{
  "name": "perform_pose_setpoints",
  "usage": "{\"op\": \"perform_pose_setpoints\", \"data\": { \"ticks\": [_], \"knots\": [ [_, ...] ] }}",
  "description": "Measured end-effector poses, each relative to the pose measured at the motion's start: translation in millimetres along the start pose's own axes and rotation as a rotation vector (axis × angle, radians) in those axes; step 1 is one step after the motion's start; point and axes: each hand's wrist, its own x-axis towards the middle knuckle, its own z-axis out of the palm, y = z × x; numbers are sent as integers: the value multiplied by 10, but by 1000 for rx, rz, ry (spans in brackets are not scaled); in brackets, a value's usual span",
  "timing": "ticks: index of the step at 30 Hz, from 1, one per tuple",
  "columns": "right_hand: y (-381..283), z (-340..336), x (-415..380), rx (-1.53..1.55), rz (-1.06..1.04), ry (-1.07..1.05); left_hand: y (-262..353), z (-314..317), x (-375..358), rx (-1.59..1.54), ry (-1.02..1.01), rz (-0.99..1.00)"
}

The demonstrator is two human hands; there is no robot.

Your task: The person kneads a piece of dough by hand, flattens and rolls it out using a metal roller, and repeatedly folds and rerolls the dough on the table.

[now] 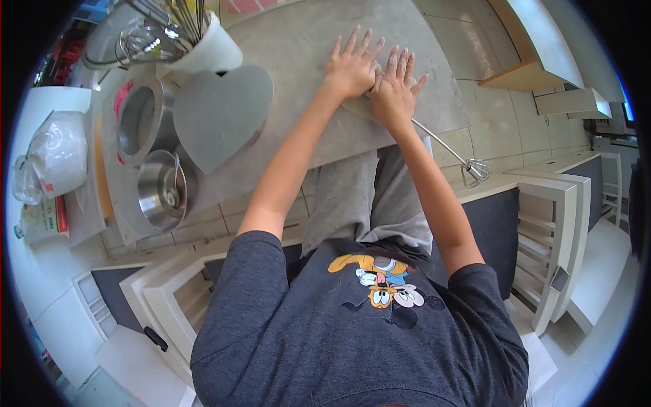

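My left hand (351, 71) lies palm down over the grey table, its fingers spread and dusted with white powder. Right beside it is my right hand (396, 95), also flat with stretched fingers and white smears; the thumbs meet or overlap. Beneath the palms a pale flat piece (359, 106) shows partly, the rest hidden by the hands. A metal whisk (444, 142) sticks out from near my right wrist, its wire head hanging past the table edge. Neither hand is wrapped round anything.
Left on the grey table (298, 41) are a grey heart-shaped plate (224, 115), a round metal tin (163, 112), a steel bowl (160, 197) and a white tub (218, 47) of whisks. A plastic bag (64, 152) lies farther left. White chairs (566, 230) stand at right.
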Motion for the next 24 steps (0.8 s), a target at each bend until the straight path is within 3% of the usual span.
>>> {"op": "perform_pose_setpoints", "data": {
  "ticks": [5, 9, 18, 22, 24],
  "knots": [
    [-83, -23, -157, 10, -34, -32, -15, -17, -189, 195, 130, 61],
    [-145, -14, -272, 1, -58, -18, 15, -112, -380, 305, 86, 37],
    [-449, -175, -762, -15, -244, 92, -54, -218, -1111, -232, 191, 53],
    [-417, -390, -930, 96, -336, 13, 17, -334, -1384, -354, 160, -19],
    [-305, -633, -1029, 172, -459, -204, 46, -384, -1527, -379, 131, -39]
  ]
}}
